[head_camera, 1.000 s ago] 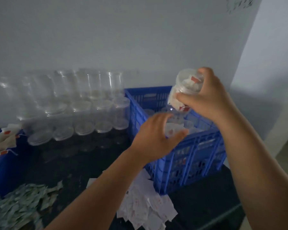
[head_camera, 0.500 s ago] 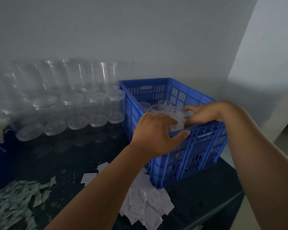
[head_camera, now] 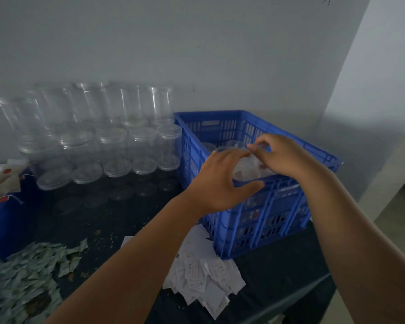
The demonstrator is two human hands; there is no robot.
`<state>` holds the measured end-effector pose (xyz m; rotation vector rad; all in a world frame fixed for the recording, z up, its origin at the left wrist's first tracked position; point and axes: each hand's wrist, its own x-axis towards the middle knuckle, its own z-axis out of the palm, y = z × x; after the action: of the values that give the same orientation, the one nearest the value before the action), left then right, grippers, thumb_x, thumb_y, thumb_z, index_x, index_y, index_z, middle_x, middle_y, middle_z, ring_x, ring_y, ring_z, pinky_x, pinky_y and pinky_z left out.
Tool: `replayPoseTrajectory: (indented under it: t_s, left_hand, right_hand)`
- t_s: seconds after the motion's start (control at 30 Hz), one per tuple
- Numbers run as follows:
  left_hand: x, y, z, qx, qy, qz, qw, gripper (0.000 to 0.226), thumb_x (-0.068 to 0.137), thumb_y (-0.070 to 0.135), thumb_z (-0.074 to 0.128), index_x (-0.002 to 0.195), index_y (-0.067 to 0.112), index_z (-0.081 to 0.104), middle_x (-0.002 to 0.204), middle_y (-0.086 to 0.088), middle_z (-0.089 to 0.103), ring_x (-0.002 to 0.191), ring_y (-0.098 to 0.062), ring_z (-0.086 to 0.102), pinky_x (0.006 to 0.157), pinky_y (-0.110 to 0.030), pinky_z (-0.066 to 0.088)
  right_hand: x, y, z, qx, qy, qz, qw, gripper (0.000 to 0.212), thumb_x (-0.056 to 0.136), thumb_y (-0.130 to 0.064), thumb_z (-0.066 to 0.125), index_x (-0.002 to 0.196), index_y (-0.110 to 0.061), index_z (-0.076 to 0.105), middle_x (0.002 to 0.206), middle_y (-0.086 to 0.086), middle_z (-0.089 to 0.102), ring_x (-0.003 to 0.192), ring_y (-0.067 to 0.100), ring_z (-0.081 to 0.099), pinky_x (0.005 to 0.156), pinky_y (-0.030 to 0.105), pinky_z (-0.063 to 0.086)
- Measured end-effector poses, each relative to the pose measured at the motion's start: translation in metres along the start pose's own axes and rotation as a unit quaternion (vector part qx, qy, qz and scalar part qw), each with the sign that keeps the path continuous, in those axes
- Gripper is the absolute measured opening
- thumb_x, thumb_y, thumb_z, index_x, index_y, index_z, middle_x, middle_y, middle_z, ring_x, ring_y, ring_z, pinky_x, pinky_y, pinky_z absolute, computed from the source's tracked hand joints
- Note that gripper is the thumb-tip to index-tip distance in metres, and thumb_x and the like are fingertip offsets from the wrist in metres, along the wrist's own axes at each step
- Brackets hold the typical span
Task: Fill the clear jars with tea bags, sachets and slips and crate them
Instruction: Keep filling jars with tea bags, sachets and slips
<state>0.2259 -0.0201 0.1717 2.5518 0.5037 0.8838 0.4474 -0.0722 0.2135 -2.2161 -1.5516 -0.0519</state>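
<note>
- A clear filled jar, packed with pale tea bags, stands seemingly upright inside the blue crate, against its near wall.
- The right hand pinches the jar's top with curled fingers.
- The left hand curves along its side, grip unclear.
- Letting go looks next.

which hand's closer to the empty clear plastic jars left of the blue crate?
Left. The left hand sits at the blue plastic crate's left side, right of the empty clear plastic jars; the right hand is farther right, pinching a filled clear jar's top.
</note>
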Motion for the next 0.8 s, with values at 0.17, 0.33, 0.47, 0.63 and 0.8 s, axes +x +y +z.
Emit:
replayPoseTrajectory:
  t_s: [0.17, 0.33, 0.47, 0.63, 0.8]
  left_hand:
    - [-0.045, -0.006, -0.035, -0.017, 0.096, -0.008, 0.995, 0.051, 0.1, 0.054, 0.064, 0.143, 0.026, 0.062, 0.137, 0.015, 0.063, 0.128, -0.001, 0.055, 0.106, -0.013, 0.041]
    - [-0.142, -0.043, -0.054, -0.048, 0.151, -0.128, 0.979, 0.026, 0.101, 0.051, 0.054, 0.11, 0.035, 0.072, 0.08, 0.015, 0.069, 0.068, -0.01, 0.066, 0.058, -0.021, 0.051]
    - [-0.232, -0.093, -0.045, 0.035, 0.143, -0.25, 0.957, 0.046, 0.108, 0.057, 0.037, 0.086, 0.032, 0.069, 0.062, 0.017, 0.059, 0.051, -0.009, 0.055, 0.047, -0.024, 0.032]
    - [-0.313, -0.134, -0.023, 0.134, 0.06, -0.317, 0.937, 0.071, 0.103, 0.071, 0.016, 0.08, 0.028, 0.068, 0.062, 0.009, 0.06, 0.061, -0.009, 0.06, 0.06, -0.031, 0.049]
    - [-0.318, -0.15, -0.022, 0.058, 0.069, -0.322, 0.943, 0.064, 0.103, 0.076, 0.029, 0.077, 0.026, 0.06, 0.061, 0.0, 0.054, 0.06, -0.017, 0.057, 0.054, -0.026, 0.036]
  right_hand:
    - [-0.037, -0.04, 0.001, 0.114, 0.207, -0.139, 0.962, 0.027, 0.104, -0.052, 0.063, 0.109, -0.028, 0.073, 0.104, -0.02, 0.07, 0.099, -0.006, 0.061, 0.084, 0.025, 0.05]
    - [-0.087, -0.107, 0.03, 0.198, 0.227, -0.257, 0.918, 0.02, 0.105, -0.034, 0.061, 0.099, -0.02, 0.073, 0.097, -0.018, 0.065, 0.093, -0.004, 0.065, 0.07, 0.01, 0.048]
    - [-0.109, -0.154, 0.083, 0.179, 0.105, -0.304, 0.93, 0.021, 0.103, -0.045, 0.059, 0.104, -0.029, 0.072, 0.122, -0.022, 0.056, 0.094, -0.003, 0.063, 0.076, 0.013, 0.051]
    - [-0.087, -0.191, 0.149, 0.124, -0.077, -0.279, 0.949, 0.04, 0.098, -0.059, 0.062, 0.13, -0.036, 0.065, 0.139, -0.024, 0.045, 0.122, 0.001, 0.057, 0.1, 0.033, 0.053]
    - [-0.011, -0.24, 0.168, 0.125, -0.097, -0.227, 0.961, 0.067, 0.096, -0.057, 0.072, 0.153, -0.032, 0.046, 0.155, -0.003, 0.046, 0.143, 0.018, 0.048, 0.108, 0.028, 0.036]
